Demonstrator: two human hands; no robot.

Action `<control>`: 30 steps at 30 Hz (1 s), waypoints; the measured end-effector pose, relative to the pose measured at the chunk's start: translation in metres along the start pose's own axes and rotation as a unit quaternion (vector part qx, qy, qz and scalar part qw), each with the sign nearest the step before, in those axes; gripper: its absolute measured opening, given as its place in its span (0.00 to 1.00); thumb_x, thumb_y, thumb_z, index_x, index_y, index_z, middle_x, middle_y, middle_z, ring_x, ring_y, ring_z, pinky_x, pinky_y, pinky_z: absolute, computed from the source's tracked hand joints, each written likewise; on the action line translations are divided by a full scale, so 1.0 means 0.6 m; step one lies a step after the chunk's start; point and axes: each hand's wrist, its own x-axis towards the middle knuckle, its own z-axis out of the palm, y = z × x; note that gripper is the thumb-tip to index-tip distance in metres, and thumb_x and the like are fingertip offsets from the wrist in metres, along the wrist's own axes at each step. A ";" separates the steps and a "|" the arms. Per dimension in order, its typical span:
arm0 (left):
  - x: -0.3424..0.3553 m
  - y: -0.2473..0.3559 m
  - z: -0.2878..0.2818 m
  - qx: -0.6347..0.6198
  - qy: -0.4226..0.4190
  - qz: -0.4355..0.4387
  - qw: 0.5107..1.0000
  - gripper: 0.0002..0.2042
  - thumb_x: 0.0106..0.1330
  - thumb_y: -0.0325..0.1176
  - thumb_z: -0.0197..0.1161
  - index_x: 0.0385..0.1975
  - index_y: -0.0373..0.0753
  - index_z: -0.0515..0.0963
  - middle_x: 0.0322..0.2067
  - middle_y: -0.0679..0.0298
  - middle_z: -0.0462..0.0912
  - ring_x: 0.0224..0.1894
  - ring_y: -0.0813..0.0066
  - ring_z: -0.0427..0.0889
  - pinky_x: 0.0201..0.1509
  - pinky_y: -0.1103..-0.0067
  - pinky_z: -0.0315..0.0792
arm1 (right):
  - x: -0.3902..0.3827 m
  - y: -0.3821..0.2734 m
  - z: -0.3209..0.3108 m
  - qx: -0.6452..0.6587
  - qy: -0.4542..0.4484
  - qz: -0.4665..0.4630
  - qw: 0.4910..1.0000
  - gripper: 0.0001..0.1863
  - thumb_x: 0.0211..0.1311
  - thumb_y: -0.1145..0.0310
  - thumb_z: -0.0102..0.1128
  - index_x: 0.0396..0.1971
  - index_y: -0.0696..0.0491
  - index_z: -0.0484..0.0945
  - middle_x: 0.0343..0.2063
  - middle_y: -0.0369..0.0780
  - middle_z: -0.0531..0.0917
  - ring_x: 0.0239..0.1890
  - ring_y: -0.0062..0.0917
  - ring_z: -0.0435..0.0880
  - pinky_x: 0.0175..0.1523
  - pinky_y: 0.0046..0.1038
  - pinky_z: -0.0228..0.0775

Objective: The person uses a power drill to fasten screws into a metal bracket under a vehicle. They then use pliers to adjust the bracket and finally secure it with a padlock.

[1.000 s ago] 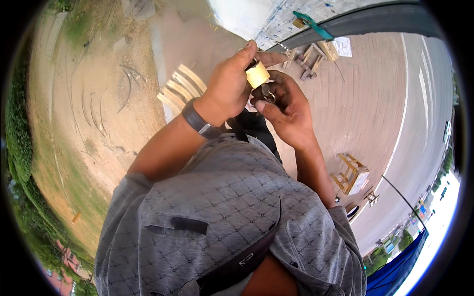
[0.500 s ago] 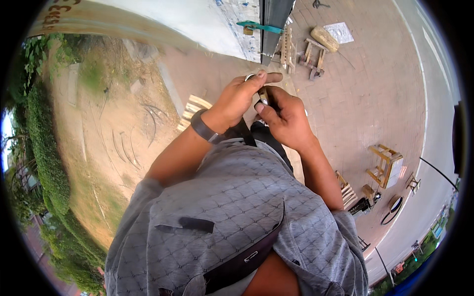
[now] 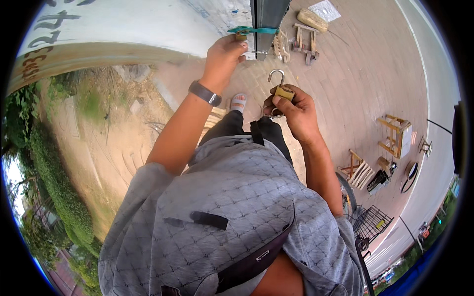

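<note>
My right hand (image 3: 296, 111) pinches a brass padlock (image 3: 285, 92) by its body. The padlock's steel shackle stands up and swung free, and a metal ring shows below it by my fingers. My left hand (image 3: 224, 56), with a dark band at the wrist, reaches up to a teal strap (image 3: 256, 30) that crosses the dark metal post. Its fingers close around a small brass-coloured block (image 3: 241, 36) at the strap's left end; part of the block and some fingertips are hidden.
A large white panel (image 3: 163, 29) fills the upper left beside the dark post (image 3: 266, 27). On the paving at right are a wooden stool (image 3: 393, 135), a slatted wooden seat (image 3: 359, 170) and a wire basket (image 3: 373, 224). A wooden frame (image 3: 305, 42) stands beyond the post.
My hands have drawn apart. The left went up to the brass-coloured block on the strap; the right moved slightly down and right, and the padlock with its open shackle now shows plainly.
</note>
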 end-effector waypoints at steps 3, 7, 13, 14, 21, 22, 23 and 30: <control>0.029 -0.011 -0.006 -0.019 -0.032 -0.002 0.999 0.16 0.67 0.31 0.66 0.50 0.30 0.76 0.43 0.58 0.84 0.46 0.69 0.85 0.49 0.75 0.80 | 0.008 0.005 0.021 0.024 0.046 -0.018 0.998 0.08 0.69 0.76 0.54 0.44 0.63 0.76 0.34 0.42 0.85 0.33 0.24 0.86 0.39 0.25 0.79; 0.022 -0.013 -0.005 -0.044 -0.031 -0.014 0.998 0.13 0.67 0.31 0.66 0.45 0.31 0.77 0.43 0.58 0.84 0.44 0.70 0.85 0.48 0.76 0.80 | 0.010 0.010 0.049 0.048 0.087 -0.017 0.995 0.09 0.69 0.76 0.55 0.45 0.63 0.76 0.35 0.43 0.85 0.33 0.24 0.86 0.41 0.26 0.79; 0.019 -0.004 -0.022 0.013 -0.095 -0.008 0.995 0.12 0.68 0.32 0.65 0.46 0.32 0.76 0.43 0.57 0.85 0.45 0.70 0.85 0.47 0.75 0.79 | 0.017 0.010 0.082 0.082 0.111 -0.013 0.990 0.11 0.70 0.75 0.53 0.47 0.64 0.75 0.36 0.46 0.85 0.35 0.29 0.87 0.42 0.28 0.80; 0.021 -0.003 -0.024 -0.003 -0.111 -0.026 0.993 0.12 0.69 0.32 0.64 0.46 0.32 0.76 0.43 0.56 0.85 0.45 0.69 0.85 0.48 0.74 0.79 | 0.018 0.010 0.084 0.092 0.113 -0.011 0.989 0.11 0.70 0.75 0.52 0.48 0.64 0.75 0.37 0.46 0.85 0.35 0.30 0.87 0.42 0.28 0.80; -0.013 0.006 -0.029 -0.031 -0.232 -0.172 0.957 0.19 0.74 0.40 0.57 0.54 0.30 0.74 0.48 0.53 0.83 0.49 0.65 0.84 0.54 0.72 0.77 | 0.027 0.016 0.078 0.328 0.056 0.008 0.943 0.18 0.72 0.70 0.41 0.53 0.67 0.70 0.44 0.55 0.83 0.43 0.40 0.87 0.48 0.38 0.81; -0.024 0.005 -0.031 -0.024 -0.254 -0.193 0.947 0.21 0.75 0.42 0.55 0.55 0.29 0.74 0.49 0.52 0.82 0.50 0.64 0.83 0.55 0.71 0.77 | 0.033 0.024 0.071 0.342 0.023 -0.012 0.939 0.21 0.74 0.67 0.36 0.55 0.68 0.68 0.47 0.58 0.82 0.47 0.44 0.86 0.52 0.40 0.80; -0.031 0.000 -0.037 -0.028 -0.291 -0.208 0.934 0.22 0.75 0.43 0.54 0.56 0.29 0.73 0.49 0.52 0.82 0.50 0.63 0.83 0.55 0.70 0.77 | 0.032 0.028 0.071 0.369 0.033 -0.010 0.929 0.21 0.74 0.67 0.36 0.55 0.68 0.67 0.48 0.58 0.81 0.48 0.44 0.85 0.54 0.41 0.79; -0.078 -0.001 -0.044 -0.068 -0.392 -0.295 0.869 0.22 0.76 0.45 0.51 0.57 0.32 0.74 0.45 0.52 0.83 0.45 0.65 0.84 0.51 0.70 0.79 | 0.028 0.047 0.046 0.480 0.092 -0.020 0.872 0.21 0.76 0.65 0.34 0.55 0.66 0.68 0.53 0.58 0.78 0.54 0.47 0.82 0.63 0.45 0.72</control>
